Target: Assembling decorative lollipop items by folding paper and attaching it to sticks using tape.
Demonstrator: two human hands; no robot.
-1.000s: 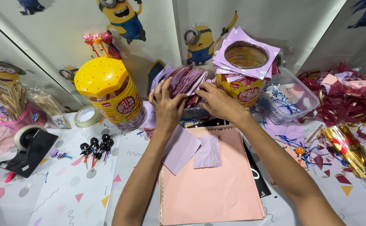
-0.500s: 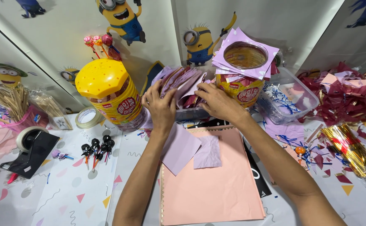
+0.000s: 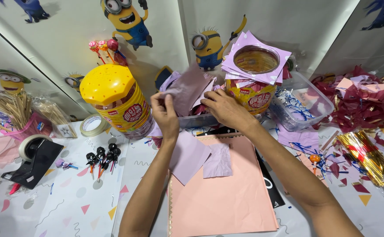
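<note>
- Nearest, I see a large peach paper sheet (image 3: 225,197) lying flat on the worktop (image 3: 69,206), with two small lilac squares (image 3: 203,158) resting on its top edge.
- Beyond it, my left hand (image 3: 165,115) has its fingers pinched on a mauve tissue sheet (image 3: 187,90), thin, creased and lifted at a tilt.
- My right hand (image 3: 227,109) rests beside it, fingers curled together on the tissue stack in a clear tray (image 3: 198,120).
- Farther back stands a yellow-lidded jar (image 3: 117,103).
</note>
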